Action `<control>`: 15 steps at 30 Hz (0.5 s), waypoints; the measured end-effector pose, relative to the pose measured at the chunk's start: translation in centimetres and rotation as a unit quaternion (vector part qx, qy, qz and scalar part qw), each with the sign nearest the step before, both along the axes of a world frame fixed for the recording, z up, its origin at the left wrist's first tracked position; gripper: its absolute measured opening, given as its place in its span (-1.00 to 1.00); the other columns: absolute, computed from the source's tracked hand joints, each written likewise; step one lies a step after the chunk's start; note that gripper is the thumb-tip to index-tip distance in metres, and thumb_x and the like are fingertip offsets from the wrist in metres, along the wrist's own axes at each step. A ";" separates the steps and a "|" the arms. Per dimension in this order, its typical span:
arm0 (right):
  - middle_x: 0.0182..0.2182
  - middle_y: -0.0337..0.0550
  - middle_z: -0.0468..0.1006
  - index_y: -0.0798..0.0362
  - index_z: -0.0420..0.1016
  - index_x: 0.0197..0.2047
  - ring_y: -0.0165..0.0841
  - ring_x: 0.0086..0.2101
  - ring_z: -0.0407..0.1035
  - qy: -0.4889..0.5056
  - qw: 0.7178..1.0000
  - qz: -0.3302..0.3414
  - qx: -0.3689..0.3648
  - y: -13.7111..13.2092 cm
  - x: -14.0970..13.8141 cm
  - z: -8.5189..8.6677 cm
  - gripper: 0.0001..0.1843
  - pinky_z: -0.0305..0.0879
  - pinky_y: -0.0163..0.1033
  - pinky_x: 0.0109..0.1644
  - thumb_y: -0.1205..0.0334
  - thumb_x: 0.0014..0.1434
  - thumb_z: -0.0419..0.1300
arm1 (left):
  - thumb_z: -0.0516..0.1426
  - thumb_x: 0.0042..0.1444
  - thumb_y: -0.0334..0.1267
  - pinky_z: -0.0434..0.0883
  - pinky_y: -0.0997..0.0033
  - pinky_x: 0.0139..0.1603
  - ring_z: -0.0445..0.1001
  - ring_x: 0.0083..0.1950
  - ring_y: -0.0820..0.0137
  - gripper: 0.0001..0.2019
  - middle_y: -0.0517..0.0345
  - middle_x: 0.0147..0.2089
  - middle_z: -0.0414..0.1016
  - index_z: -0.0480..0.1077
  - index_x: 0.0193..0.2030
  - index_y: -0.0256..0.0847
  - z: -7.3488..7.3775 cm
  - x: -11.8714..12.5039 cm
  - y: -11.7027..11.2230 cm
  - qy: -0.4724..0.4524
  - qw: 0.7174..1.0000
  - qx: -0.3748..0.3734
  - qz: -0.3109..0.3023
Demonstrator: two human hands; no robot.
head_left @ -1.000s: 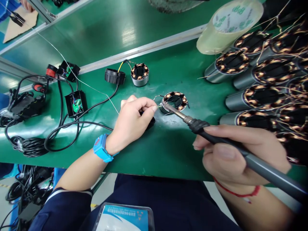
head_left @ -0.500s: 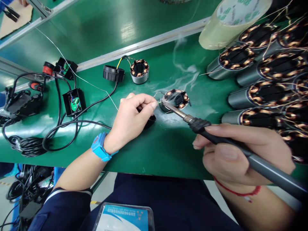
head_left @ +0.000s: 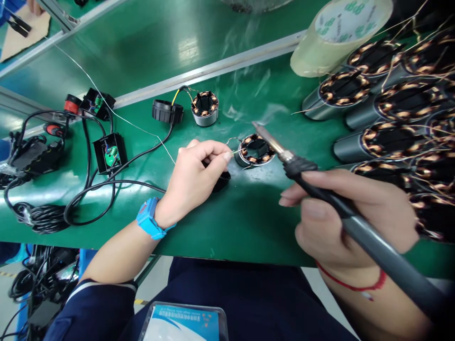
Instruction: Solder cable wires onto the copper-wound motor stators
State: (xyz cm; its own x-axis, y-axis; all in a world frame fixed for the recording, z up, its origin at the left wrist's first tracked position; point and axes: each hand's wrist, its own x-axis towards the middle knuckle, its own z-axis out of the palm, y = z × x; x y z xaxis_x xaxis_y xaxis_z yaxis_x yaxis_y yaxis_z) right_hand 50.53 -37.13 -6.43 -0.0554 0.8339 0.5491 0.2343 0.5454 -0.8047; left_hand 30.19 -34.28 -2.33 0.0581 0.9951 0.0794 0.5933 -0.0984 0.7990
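Motor coil (head_left: 255,150): small, hard; its thin wires bend easily, so hold the metal side.
Left hand (head_left: 194,177): fingers pinch a thin wire.
Right hand (head_left: 341,215): fingers wrapped around soldering iron (head_left: 305,173).

— Where is there room to pass?
— Bare green mat (head_left: 245,222) lies between the left hand (head_left: 194,182) and right hand (head_left: 350,220), and nearer the body.
— And what blocks?
— Right of the right hand, stacked stators (head_left: 398,123); beyond them a tape roll (head_left: 337,35). Left of the left hand, black cables (head_left: 88,189) and a thin wire (head_left: 117,116).
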 end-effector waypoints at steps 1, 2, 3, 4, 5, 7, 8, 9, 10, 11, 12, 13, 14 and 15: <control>-0.33 -0.21 0.58 -0.11 0.50 0.10 -0.31 -0.46 0.45 -0.011 1.000 0.014 0.016 0.3 -0.2 0.6 -0.59 0.45 -0.18 -0.38 0.31 0.17 0.28 | 0.12 0.19 -0.32 0.36 0.26 -0.01 0.40 -0.38 0.45 -0.84 0.27 -0.47 0.50 0.46 -0.41 -0.17 0.0 0.0 0.0 0.000 1.000 -0.001 0.000; -0.25 -0.21 0.58 -0.12 0.46 0.15 -0.31 -0.42 0.47 -0.028 0.999 0.027 0.020 0.6 -0.4 1.2 -0.53 0.48 -0.16 -0.29 0.37 0.18 0.27 | 0.12 0.19 -0.31 0.36 0.25 -0.01 0.40 -0.38 0.44 -0.84 0.26 -0.47 0.50 0.46 -0.41 -0.17 0.0 0.0 0.0 0.001 1.000 -0.002 0.001; -0.15 -0.22 0.57 -0.14 0.41 0.20 -0.31 -0.36 0.50 -0.050 0.998 0.039 0.008 0.9 -0.6 1.9 -0.49 0.50 -0.15 -0.19 0.38 0.21 0.25 | 0.12 0.20 -0.29 0.36 0.25 -0.01 0.41 -0.38 0.44 -0.84 0.26 -0.47 0.50 0.47 -0.40 -0.17 0.0 0.0 0.0 0.002 1.000 -0.004 0.000; -0.07 -0.24 0.55 -0.17 0.36 0.25 -0.30 -0.29 0.51 -0.070 0.996 0.047 -0.012 1.1 -0.7 2.6 -0.48 0.50 -0.15 -0.10 0.35 0.25 0.24 | 0.13 0.20 -0.28 0.36 0.24 -0.01 0.41 -0.37 0.43 -0.84 0.25 -0.47 0.50 0.47 -0.39 -0.17 0.0 0.0 0.0 0.004 1.000 -0.004 0.001; -0.01 -0.25 0.51 -0.19 0.30 0.29 -0.29 -0.22 0.52 -0.084 0.995 0.054 -0.030 1.4 -0.8 3.2 -0.48 0.49 -0.15 -0.02 0.30 0.29 0.22 | 0.13 0.20 -0.27 0.36 0.24 -0.01 0.41 -0.37 0.43 -0.84 0.25 -0.47 0.50 0.47 -0.39 -0.17 -0.1 0.0 0.0 0.004 1.000 -0.005 0.000; 0.03 -0.25 0.49 -0.18 0.22 0.33 -0.28 -0.06 0.47 -0.098 0.992 0.059 -0.056 1.9 -1.0 4.3 -0.49 0.47 -0.20 0.05 0.23 0.36 0.16 | 0.13 0.20 -0.26 0.36 0.24 -0.02 0.40 -0.38 0.43 -0.84 0.25 -0.47 0.51 0.48 -0.38 -0.16 -0.1 -0.1 0.0 0.004 1.000 -0.003 0.002; 0.02 -0.24 0.49 -0.16 0.21 0.34 -0.29 0.00 0.43 -0.104 0.991 0.059 -0.061 2.2 -1.1 4.6 -0.50 0.47 -0.24 0.05 0.21 0.38 0.14 | 0.13 0.20 -0.26 0.36 0.23 -0.02 0.40 -0.37 0.42 -0.85 0.25 -0.47 0.51 0.48 -0.38 -0.16 -0.1 -0.1 0.0 0.003 1.000 -0.003 0.004; 0.02 -0.24 0.49 -0.13 0.21 0.34 -0.29 0.05 0.39 -0.111 0.990 0.056 -0.067 2.5 -1.3 4.7 -0.52 0.46 -0.25 0.06 0.21 0.39 0.12 | 0.13 0.20 -0.27 0.36 0.23 -0.03 0.40 -0.37 0.42 -0.85 0.25 -0.46 0.51 0.48 -0.37 -0.16 -0.1 -0.1 0.0 0.002 1.000 -0.004 0.006; 0.02 -0.23 0.50 -0.11 0.22 0.33 -0.29 0.07 0.37 -0.120 0.989 0.052 -0.069 2.7 -1.4 4.7 -0.53 0.45 -0.23 0.08 0.21 0.39 0.11 | 0.13 0.20 -0.27 0.36 0.23 -0.03 0.40 -0.36 0.42 -0.85 0.25 -0.46 0.51 0.48 -0.37 -0.16 -0.1 0.0 0.0 0.002 1.000 -0.005 0.007; 0.03 -0.22 0.49 -0.09 0.24 0.31 -0.28 0.08 0.36 -0.129 0.988 0.050 -0.070 2.9 -1.6 4.5 -0.54 0.42 -0.18 0.11 0.20 0.37 0.11 | 0.13 0.20 -0.28 0.36 0.22 -0.03 0.40 -0.36 0.42 -0.85 0.25 -0.46 0.51 0.48 -0.37 -0.16 -0.1 0.0 0.0 0.002 1.000 -0.005 0.007; 0.05 -0.20 0.47 -0.08 0.24 0.30 -0.25 0.08 0.35 -0.133 0.988 0.050 -0.067 3.1 -1.8 4.1 -0.53 0.40 -0.12 0.14 0.20 0.35 0.13 | 0.13 0.20 -0.28 0.35 0.21 -0.02 0.40 -0.35 0.42 -0.85 0.25 -0.46 0.51 0.48 -0.38 -0.16 -0.1 0.0 0.0 0.002 1.000 -0.005 0.006; 0.07 -0.19 0.46 -0.07 0.24 0.29 -0.23 0.09 0.34 -0.132 0.988 0.053 -0.064 3.2 -2.0 3.6 -0.51 0.36 -0.07 0.16 0.20 0.32 0.14 | 0.13 0.20 -0.29 0.35 0.21 -0.02 0.40 -0.35 0.42 -0.85 0.25 -0.46 0.51 0.48 -0.38 -0.16 0.0 0.0 0.0 0.004 1.000 -0.004 0.005; 0.08 -0.16 0.44 -0.06 0.22 0.29 -0.21 0.09 0.33 -0.124 0.989 0.055 -0.058 3.2 -2.1 3.1 -0.49 0.34 -0.03 0.18 0.21 0.30 0.16 | 0.13 0.20 -0.29 0.35 0.21 -0.01 0.40 -0.35 0.42 -0.85 0.25 -0.46 0.51 0.47 -0.38 -0.16 0.0 0.0 0.0 0.005 1.000 -0.003 0.003; 0.09 -0.14 0.43 -0.06 0.21 0.30 -0.20 0.11 0.31 -0.115 0.991 0.057 -0.049 3.1 -2.3 2.7 -0.46 0.32 -0.01 0.19 0.23 0.28 0.17 | 0.13 0.20 -0.29 0.34 0.21 -0.01 0.40 -0.35 0.42 -0.84 0.25 -0.46 0.51 0.47 -0.39 -0.16 0.0 0.0 0.0 0.006 1.000 0.000 0.001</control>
State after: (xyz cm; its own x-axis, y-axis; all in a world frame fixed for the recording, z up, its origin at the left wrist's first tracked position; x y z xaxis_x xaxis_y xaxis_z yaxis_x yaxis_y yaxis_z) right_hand 48.24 -33.98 -3.74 -0.2658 0.8636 0.4284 0.3583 0.5011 -0.7877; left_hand 30.19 -34.27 -2.31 0.0565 0.9954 0.0777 0.6038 -0.0960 0.7914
